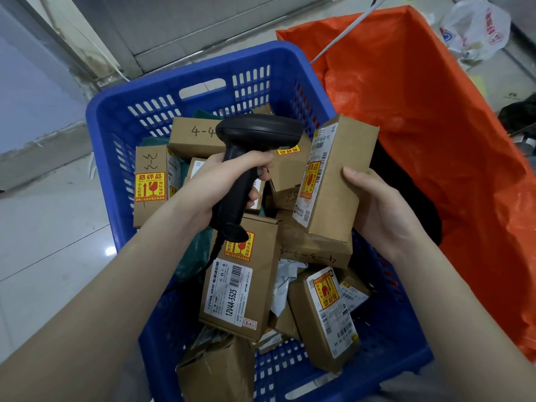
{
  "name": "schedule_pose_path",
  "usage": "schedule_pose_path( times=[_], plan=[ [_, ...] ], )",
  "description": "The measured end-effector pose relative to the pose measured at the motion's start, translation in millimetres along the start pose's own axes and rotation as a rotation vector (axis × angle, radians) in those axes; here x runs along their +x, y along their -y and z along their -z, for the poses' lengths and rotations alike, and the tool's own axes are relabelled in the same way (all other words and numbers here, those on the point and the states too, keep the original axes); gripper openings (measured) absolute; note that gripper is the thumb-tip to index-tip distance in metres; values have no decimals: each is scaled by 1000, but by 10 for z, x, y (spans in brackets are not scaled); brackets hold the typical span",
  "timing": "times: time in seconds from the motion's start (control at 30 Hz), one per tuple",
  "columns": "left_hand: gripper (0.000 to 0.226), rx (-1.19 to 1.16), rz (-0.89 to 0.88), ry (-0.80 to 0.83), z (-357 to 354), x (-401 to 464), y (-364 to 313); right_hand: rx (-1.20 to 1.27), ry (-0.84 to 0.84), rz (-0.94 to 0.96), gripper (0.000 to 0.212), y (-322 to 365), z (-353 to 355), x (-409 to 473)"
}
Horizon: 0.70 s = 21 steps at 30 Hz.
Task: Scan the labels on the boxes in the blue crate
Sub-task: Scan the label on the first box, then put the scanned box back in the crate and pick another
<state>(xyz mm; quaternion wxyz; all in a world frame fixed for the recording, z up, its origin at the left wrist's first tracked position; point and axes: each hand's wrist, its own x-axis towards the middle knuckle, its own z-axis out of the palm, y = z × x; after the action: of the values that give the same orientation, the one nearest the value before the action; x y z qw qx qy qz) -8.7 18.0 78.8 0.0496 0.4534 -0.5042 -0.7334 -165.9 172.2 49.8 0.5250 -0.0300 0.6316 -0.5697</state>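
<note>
Bare forearms reach over a perforated blue crate (121,117) heaped with labelled brown cardboard boxes (240,285). Left hand (229,184) wraps a black pistol-shaped scanner (252,152); right hand (380,207) grips one tilted box (339,181) above the crate. Crinkled orange plastic bag (435,126) stands just beside.

"12V4A-5525" on centre box label (232,288), "4-4" handwritten on rear box (194,134)

Orange plastic bag (435,117): spread open at 2 o'clock.
White printed plastic bag (475,27): crumpled on the floor at 1 o'clock.
Pale tiled floor (49,233): seen at 9 o'clock.
</note>
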Motion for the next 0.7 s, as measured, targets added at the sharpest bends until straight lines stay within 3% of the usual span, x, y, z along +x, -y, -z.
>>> schedule_pose_path(
  times=[0.13,0.43,0.7],
  plan=[
    [31,11,-1,-27,-9,10,13,-149,-46,72,57,-15,-35,10],
    [22,67,-1,-132,5,47,83,-1033,-22,250,82,-200,-59,37],
    [15,149,-27,-152,25,65,130,-1190,1,273,82,-231,-56,46]
  ],
)
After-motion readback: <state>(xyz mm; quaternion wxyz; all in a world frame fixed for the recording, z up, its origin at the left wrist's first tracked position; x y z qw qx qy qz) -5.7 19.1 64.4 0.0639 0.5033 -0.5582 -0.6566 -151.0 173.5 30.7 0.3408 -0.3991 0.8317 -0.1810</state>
